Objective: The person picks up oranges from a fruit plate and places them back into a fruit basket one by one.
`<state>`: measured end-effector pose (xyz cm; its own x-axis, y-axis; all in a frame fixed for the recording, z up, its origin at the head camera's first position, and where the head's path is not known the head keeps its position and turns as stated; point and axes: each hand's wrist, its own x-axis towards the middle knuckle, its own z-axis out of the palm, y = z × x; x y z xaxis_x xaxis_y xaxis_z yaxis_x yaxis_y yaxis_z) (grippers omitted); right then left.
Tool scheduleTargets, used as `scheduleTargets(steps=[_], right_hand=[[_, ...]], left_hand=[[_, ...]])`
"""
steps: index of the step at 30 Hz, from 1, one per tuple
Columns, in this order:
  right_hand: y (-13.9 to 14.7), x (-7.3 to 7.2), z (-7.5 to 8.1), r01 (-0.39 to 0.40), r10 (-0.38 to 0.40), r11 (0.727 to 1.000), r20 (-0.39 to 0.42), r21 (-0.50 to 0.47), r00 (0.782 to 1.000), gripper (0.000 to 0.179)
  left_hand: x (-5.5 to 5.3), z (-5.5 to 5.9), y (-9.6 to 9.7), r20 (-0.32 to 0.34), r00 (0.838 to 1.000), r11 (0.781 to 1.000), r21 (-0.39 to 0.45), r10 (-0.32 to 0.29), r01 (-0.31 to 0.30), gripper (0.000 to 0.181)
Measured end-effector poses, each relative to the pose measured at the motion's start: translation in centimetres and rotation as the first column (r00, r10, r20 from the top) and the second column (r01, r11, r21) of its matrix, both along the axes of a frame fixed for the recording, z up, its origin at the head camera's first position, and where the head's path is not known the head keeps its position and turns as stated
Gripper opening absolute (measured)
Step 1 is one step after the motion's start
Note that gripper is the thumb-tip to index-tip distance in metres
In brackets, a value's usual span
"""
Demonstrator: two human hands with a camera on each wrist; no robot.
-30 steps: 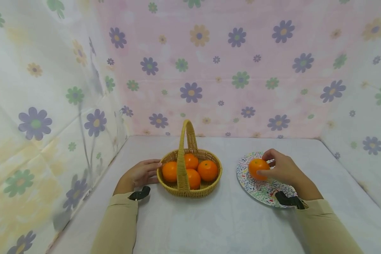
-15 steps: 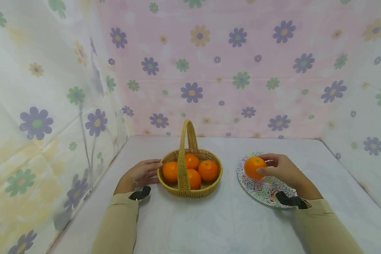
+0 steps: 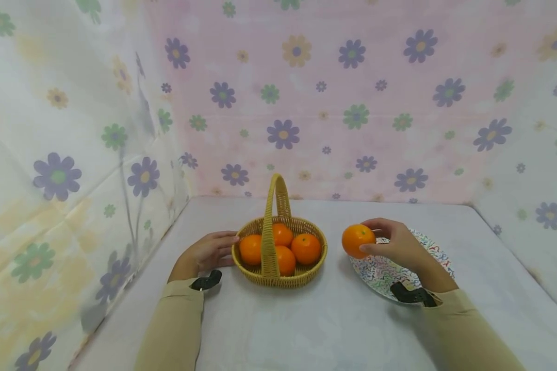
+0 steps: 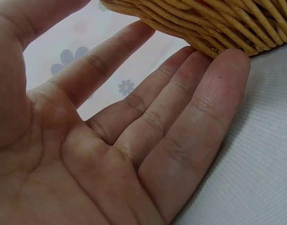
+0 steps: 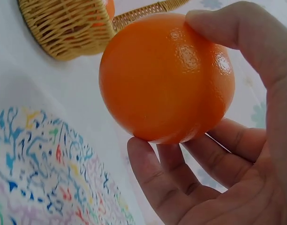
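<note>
My right hand [image 3: 396, 247] pinches an orange [image 3: 358, 240] between thumb and fingers, over the left edge of a round plate [image 3: 431, 252] with a colourful squiggle pattern. In the right wrist view the held orange [image 5: 167, 77] is lifted clear of the plate [image 5: 54, 173]. A yellow wicker basket [image 3: 280, 281] with a tall handle stands to the left and carries several oranges [image 3: 306, 249]. My left hand [image 3: 209, 253] lies at the basket's left side. Its fingers are extended, and in the left wrist view the fingertips [image 4: 230, 61] touch the woven wall [image 4: 228, 23].
A white cloth [image 3: 278, 330] covers the table. Flower-printed fabric [image 3: 329, 118] rises at the back and on both sides. The basket handle [image 3: 270, 226] arches above the fruit. A strip of table [image 3: 336, 273] separates basket and plate.
My right hand has lifted the orange from the plate and carried it left, toward the basket. The left hand stays at the basket's side. The head view has shifted slightly.
</note>
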<state>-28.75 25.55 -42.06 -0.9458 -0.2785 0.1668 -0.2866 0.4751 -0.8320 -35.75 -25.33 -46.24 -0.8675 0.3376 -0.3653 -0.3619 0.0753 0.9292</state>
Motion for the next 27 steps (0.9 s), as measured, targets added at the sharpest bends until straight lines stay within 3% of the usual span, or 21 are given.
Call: scheduleTargets(steps=[7, 19, 27], right_hand=[[-2.1, -0.6, 1.1, -0.003, 0.003, 1.000, -0.019, -0.007, 1.000, 0.056], [-7.5, -2.3, 3.3, -0.085, 0.085, 0.996, -0.028, -0.014, 0.996, 0.058], [-11.1, -3.0, 3.7, -0.097, 0.097, 0.995, -0.015, -0.008, 0.995, 0.059]], left_hand=[[0.2, -0.1, 0.1, 0.000, 1.000, 1.000, -0.014, 0.011, -0.011, 0.060], [0.1, 0.2, 0.2, 0.004, 1.000, 0.999, -0.025, 0.024, -0.024, 0.061], [0.2, 0.2, 0.2, -0.004, 1.000, 1.000, -0.026, 0.012, -0.012, 0.065]])
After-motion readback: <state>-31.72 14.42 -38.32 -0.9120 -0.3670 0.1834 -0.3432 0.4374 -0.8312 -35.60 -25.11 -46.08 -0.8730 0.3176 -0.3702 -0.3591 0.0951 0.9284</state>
